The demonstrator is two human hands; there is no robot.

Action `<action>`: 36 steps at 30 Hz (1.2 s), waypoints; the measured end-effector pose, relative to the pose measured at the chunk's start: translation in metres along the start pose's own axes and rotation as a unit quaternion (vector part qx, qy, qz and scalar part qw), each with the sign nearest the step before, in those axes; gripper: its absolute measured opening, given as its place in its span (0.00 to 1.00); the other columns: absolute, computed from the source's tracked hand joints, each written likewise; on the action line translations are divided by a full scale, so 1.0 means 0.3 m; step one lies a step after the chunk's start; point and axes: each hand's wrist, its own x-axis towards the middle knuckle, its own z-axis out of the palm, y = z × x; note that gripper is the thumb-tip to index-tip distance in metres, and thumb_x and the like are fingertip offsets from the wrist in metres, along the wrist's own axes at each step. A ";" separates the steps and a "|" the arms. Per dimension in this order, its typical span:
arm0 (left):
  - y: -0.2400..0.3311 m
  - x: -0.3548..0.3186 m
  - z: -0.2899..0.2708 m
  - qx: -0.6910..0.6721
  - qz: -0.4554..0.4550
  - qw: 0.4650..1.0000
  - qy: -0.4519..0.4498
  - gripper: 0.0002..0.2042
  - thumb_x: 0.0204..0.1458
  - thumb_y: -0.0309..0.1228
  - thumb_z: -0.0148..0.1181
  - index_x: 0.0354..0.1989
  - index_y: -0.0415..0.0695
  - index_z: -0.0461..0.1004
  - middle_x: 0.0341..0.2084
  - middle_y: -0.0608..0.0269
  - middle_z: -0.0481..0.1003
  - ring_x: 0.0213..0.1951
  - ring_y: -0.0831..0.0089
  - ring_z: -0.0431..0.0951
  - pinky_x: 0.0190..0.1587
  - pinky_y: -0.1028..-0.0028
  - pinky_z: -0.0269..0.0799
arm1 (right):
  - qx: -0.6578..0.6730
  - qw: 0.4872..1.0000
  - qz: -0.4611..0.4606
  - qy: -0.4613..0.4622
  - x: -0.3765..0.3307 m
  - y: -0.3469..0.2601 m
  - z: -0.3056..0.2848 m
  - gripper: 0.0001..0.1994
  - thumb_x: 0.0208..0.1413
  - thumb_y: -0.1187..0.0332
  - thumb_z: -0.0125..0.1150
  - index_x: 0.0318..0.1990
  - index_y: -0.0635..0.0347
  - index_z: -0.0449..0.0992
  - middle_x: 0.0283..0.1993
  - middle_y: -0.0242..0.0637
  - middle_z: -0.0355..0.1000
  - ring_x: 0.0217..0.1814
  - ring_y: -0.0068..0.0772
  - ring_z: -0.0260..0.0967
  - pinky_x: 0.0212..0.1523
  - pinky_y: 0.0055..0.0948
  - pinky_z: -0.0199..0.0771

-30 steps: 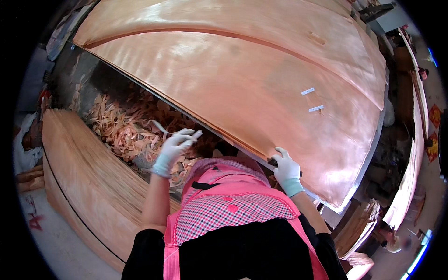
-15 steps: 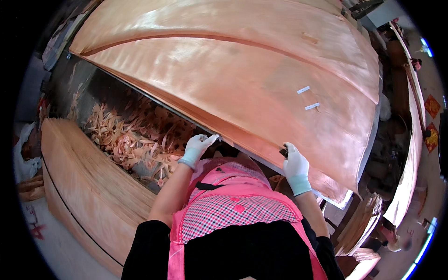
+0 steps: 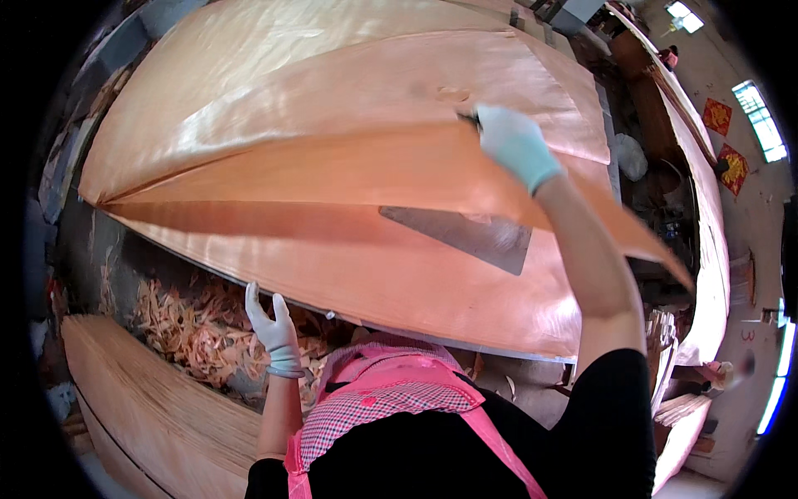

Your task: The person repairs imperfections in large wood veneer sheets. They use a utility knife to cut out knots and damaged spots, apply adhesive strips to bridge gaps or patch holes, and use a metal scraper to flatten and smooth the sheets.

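My right hand (image 3: 517,148), in a white and pale-green glove, is raised over the stack and closed, slightly smeared by motion. A small dark tool (image 3: 470,121) pokes out past its fingers. Against that hand is the raised edge of a thin orange-brown wood veneer sheet (image 3: 349,170), folding back from the near side of the veneer stack (image 3: 399,287). On the uncovered layer a grey wedge-shaped patch (image 3: 465,237) shows. My left hand (image 3: 273,333), also gloved, holds nothing; its thumb and fingers are apart, close to the stack's front edge.
Curled wood shavings (image 3: 195,333) lie in a heap below the table edge, left of me. A second veneer stack (image 3: 158,407) stands at lower left. Beyond the table's right side are upright veneer sheets (image 3: 706,274), a whitish bag (image 3: 630,158) and a wall with red paper decorations (image 3: 731,172).
My right hand has swung up and away from the front edge, lifting the top veneer sheet and exposing the grey patch. My left hand has moved left and opened.
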 end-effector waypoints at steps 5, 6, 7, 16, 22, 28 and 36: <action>0.207 0.199 0.174 0.101 0.188 0.973 -0.084 0.26 0.53 0.29 0.61 0.61 0.36 0.67 0.63 0.43 0.64 0.66 0.49 0.61 0.69 0.54 0.52 | -0.098 0.986 -0.062 0.121 0.427 0.068 -0.312 0.12 0.58 0.66 0.49 0.45 0.53 0.76 0.41 0.47 0.77 0.45 0.55 0.74 0.45 0.51 0.73; 0.243 0.245 0.217 0.120 0.214 0.965 -0.096 0.27 0.52 0.30 0.62 0.62 0.37 0.67 0.63 0.43 0.63 0.66 0.48 0.60 0.69 0.53 0.51 | -0.090 0.977 -0.087 0.171 0.462 0.040 -0.367 0.10 0.56 0.68 0.49 0.42 0.55 0.76 0.38 0.49 0.77 0.43 0.55 0.75 0.43 0.50 0.74; 0.277 0.291 0.282 0.151 0.228 0.957 -0.100 0.29 0.52 0.33 0.63 0.63 0.39 0.66 0.64 0.43 0.61 0.67 0.48 0.59 0.70 0.52 0.50 | -0.086 0.965 -0.109 0.221 0.482 0.019 -0.423 0.08 0.55 0.70 0.49 0.39 0.58 0.75 0.35 0.50 0.77 0.41 0.55 0.76 0.41 0.49 0.74; 0.401 0.747 0.877 0.452 0.251 0.828 -0.216 0.42 0.54 0.57 0.58 0.75 0.57 0.48 0.74 0.48 0.42 0.75 0.52 0.42 0.74 0.53 0.32 | 0.020 0.967 -0.120 0.224 0.660 0.224 -0.185 0.16 0.57 0.72 0.51 0.52 0.48 0.74 0.49 0.42 0.76 0.49 0.49 0.74 0.48 0.44 0.75; 0.315 0.848 1.013 0.465 0.279 0.798 -0.262 0.39 0.55 0.57 0.56 0.73 0.54 0.53 0.71 0.48 0.52 0.73 0.52 0.47 0.73 0.51 0.37 | 0.086 0.992 -0.035 0.086 0.489 0.353 0.095 0.25 0.57 0.68 0.53 0.64 0.43 0.67 0.48 0.45 0.77 0.49 0.50 0.74 0.47 0.47 0.75; 0.352 0.855 0.983 0.449 0.295 0.799 -0.272 0.39 0.52 0.55 0.60 0.69 0.49 0.59 0.69 0.45 0.56 0.71 0.49 0.52 0.72 0.50 0.40 | 0.094 0.973 0.063 -0.199 0.096 0.443 0.325 0.31 0.56 0.71 0.51 0.70 0.55 0.59 0.47 0.51 0.76 0.48 0.53 0.75 0.47 0.47 0.74; 0.378 0.537 0.857 0.283 0.326 0.878 -0.207 0.38 0.52 0.48 0.63 0.68 0.41 0.60 0.66 0.43 0.60 0.70 0.45 0.53 0.71 0.49 0.42 | 0.002 0.928 0.085 -0.362 -0.351 0.344 0.408 0.20 0.56 0.71 0.52 0.56 0.62 0.69 0.47 0.48 0.74 0.48 0.53 0.76 0.46 0.46 0.77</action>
